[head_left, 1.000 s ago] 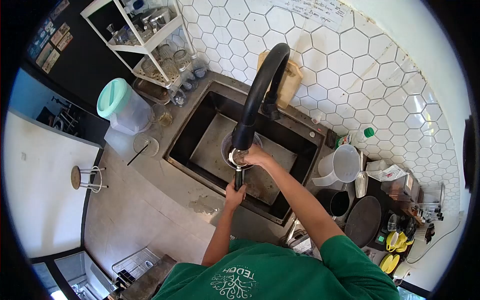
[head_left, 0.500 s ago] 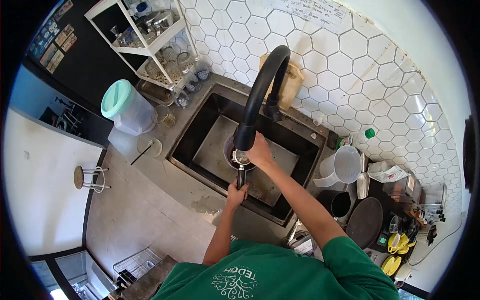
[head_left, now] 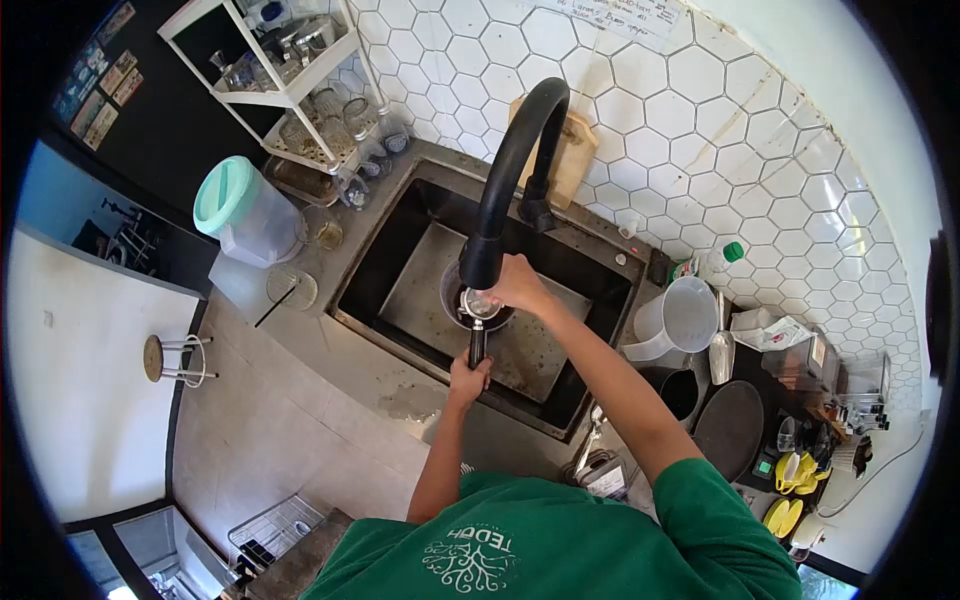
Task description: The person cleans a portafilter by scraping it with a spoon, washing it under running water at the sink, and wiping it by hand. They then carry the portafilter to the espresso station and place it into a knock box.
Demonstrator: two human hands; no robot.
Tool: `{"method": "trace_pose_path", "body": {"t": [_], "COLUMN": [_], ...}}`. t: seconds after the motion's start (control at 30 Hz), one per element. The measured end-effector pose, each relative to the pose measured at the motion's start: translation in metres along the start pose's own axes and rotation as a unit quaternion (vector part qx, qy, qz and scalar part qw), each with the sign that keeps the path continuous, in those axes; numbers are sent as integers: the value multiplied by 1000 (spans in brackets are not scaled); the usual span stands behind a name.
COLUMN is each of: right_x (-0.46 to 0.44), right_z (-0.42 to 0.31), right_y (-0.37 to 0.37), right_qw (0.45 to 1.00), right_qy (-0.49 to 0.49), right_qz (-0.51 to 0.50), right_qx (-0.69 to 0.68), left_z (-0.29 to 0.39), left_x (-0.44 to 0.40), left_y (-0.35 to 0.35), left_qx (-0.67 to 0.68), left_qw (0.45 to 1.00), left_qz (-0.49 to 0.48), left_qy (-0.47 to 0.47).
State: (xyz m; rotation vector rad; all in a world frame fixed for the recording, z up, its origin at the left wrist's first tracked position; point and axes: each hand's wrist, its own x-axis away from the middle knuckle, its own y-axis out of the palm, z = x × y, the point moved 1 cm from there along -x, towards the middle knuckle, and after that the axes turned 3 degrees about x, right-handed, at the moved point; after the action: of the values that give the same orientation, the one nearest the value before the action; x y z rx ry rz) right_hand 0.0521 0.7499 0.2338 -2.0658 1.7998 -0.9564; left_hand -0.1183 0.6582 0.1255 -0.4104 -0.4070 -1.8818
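Observation:
My left hand is wrapped round the black handle of a portafilter, whose metal head lies under the spout of the black faucet. Just right of the spout is my right hand, its fingers bent at the rim of the portafilter head; whether they hold anything is hidden. Beneath the portafilter a round bowl stands in the dark sink, partly covered by the faucet and my hands.
A lidded pitcher, glasses and a white rack stand to the left. On the right are a clear jug, a scoop, a round dark plate and a green-capped bottle. A wooden board leans behind the faucet.
The view has shifted slightly. My right hand has moved from the portafilter head to beside the spout, then back down to its rim. My left hand keeps its hold on the handle.

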Motion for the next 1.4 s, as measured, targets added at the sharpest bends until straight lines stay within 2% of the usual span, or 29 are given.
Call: {"method": "trace_pose_path", "body": {"t": [0.07, 0.17, 0.27, 0.33, 0.47, 0.57, 0.67, 0.7, 0.77, 0.83, 0.9, 0.97, 1.1, 1.17, 1.2, 1.23, 1.3, 1.37, 1.4], "right_x": [3, 9, 0, -7, -4, -5, -29, -25, -8, 0, 7, 7, 8, 4, 4, 7, -4, -1, -6], "right_z": [-1, -10, -1, 7, 2, 0, 47, 40, 15, 2, -5, -5, -5, 2, 2, 1, 5, -5, 3], "right_y": [1, 2, 10, 10, 2, 10, 59, 57, 47, 51, 50, 53, 51, 53, 51, 50, 38, 11, 6], "right_qw": [998, 993, 995, 991, 993, 997, 986, 987, 989, 985, 982, 980, 983, 988, 990, 985, 994, 991, 981], "right_qy": [22, -13, -66, -88, -67, -41, -105, -97, 0, 51, 50, 57, 38, -48, -65, -86, -29, -47, -66], "right_qz": [-2, -21, 29, 99, 91, 46, 60, 67, -41, 13, 22, 31, 50, 44, 66, 136, 98, 120, 159], "right_qx": [-52, -116, -65, 39, 43, -39, 115, 112, 144, 164, 181, 186, 171, 139, 103, 67, -39, -40, -87], "left_z": [0, 1, 1, 1, 9, 9, 8, 8, 6, 2, -6, -6, -7, -4, -4, -3, -1, 6, 7], "left_x": [0, -1, -1, -2, 2, 2, 5, 5, 4, 1, 3, -2, -6, -3, -3, -2, 1, 3, 4], "left_y": [0, 0, -1, -1, 1, 3, 2, 2, 2, 3, 2, 1, -1, 1, 1, 2, 1, 3, 3], "left_qx": [4, 1, 25, 25, 25, 7, -43, -49, -20, -9, -2, 21, 25, 16, 16, 22, 30, 39, 44], "left_qw": [1000, 1000, 1000, 999, 999, 1000, 999, 999, 1000, 1000, 1000, 1000, 999, 1000, 1000, 1000, 999, 999, 999], "left_qz": [4, -2, -3, -16, -19, -9, 3, -7, 8, 2, -1, 4, -18, 1, 10, 7, 20, 5, 7], "left_qy": [-4, -8, -14, -21, -11, -14, 17, 15, 9, 4, -12, 11, 12, 18, 21, 20, 21, -2, -15]}}
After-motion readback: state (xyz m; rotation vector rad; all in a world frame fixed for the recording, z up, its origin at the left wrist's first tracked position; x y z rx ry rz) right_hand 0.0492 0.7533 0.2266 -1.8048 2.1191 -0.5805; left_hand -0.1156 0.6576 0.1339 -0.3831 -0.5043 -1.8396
